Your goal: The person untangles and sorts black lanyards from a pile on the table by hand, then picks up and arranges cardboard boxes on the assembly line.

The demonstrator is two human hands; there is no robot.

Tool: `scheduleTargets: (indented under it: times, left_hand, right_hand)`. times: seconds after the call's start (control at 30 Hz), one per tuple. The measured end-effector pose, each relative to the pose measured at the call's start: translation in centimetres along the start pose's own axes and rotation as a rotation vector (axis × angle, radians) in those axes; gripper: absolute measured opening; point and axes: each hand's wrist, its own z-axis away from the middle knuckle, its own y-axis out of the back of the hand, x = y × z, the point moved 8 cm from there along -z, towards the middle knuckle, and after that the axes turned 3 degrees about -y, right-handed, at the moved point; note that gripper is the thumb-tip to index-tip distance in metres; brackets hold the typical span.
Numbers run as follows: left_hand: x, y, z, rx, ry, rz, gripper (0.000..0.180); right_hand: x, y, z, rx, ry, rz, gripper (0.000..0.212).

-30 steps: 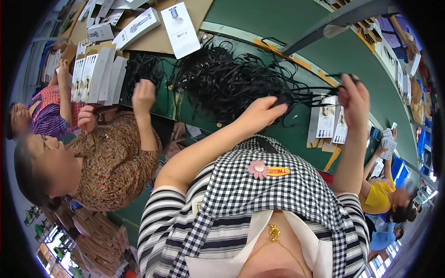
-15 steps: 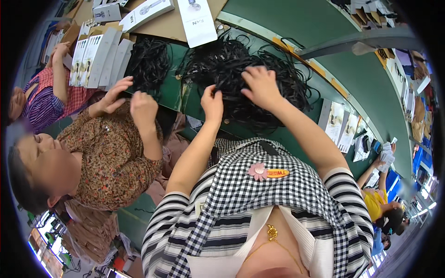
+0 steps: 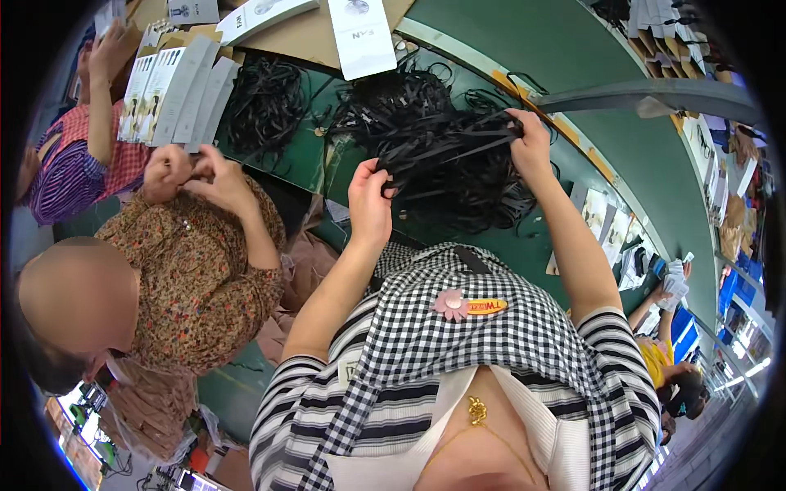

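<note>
Several thin black straps [image 3: 458, 147] stretch between my two hands, over a big tangled heap of black straps [image 3: 483, 196] on the green table. My left hand [image 3: 371, 203] is closed around one end of them at the heap's near left side. Raised at the heap's right side, my right hand [image 3: 530, 147] pinches the other end. The straps look flat and ribbon-like, and those in the heap overlap too much to tell apart.
A smaller black strap pile [image 3: 266, 106] lies to the left. Beyond stand upright white boxes [image 3: 168, 94] and a flat white box [image 3: 360, 37] on cardboard. A co-worker's hands [image 3: 196, 176] are close on my left. A grey metal bar [image 3: 647, 94] crosses at the right.
My right hand has moved right from over the heap and now holds straps pulled taut. My left hand has closed on their other end. The co-worker's hands have come together, farther left.
</note>
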Motion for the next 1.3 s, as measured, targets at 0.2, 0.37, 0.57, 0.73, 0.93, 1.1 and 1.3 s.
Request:
scheduleTargets:
  times: [0.2, 0.37, 0.57, 0.73, 0.93, 1.1, 1.3]
  left_hand:
    - [-5.6, 4.3, -1.3, -0.024, 0.022, -0.813, 0.033]
    - [0.7, -0.9, -0.5, 0.029, -0.577, -1.374, 0.029]
    - [-1.1, -5.5, -2.9, -0.175, -0.713, -1.403, 0.034]
    - [-2.8, -2.1, -4.8, -0.144, -0.505, -1.34, 0.026]
    - [0.7, -3.9, -0.2, -0.068, -0.333, -0.811, 0.012]
    - [1.8, -4.6, 0.5, -0.075, -0.481, -0.948, 0.015]
    - [2.2, -6.5, 1.6, -0.236, -0.342, -0.724, 0.015]
  right_hand:
    - [0.1, -1.5, 2.4, -0.414, 0.082, 0.483, 0.055]
    - [-0.7, -1.6, 2.4, -0.497, -0.012, 0.337, 0.053]
    - [-3.2, -6.3, 1.7, -0.324, 0.177, 0.408, 0.03]
    - [-3.4, -7.1, 2.4, -0.285, 0.289, 0.479, 0.017]
    - [-3.9, -1.3, 2.2, -0.174, 0.072, 0.002, 0.014]
    - [-4.5, -3.5, 3.0, -0.497, -0.548, -0.854, 0.019]
    - [-4.9, -2.2, 2.2, -0.41, -0.374, -0.539, 0.023]
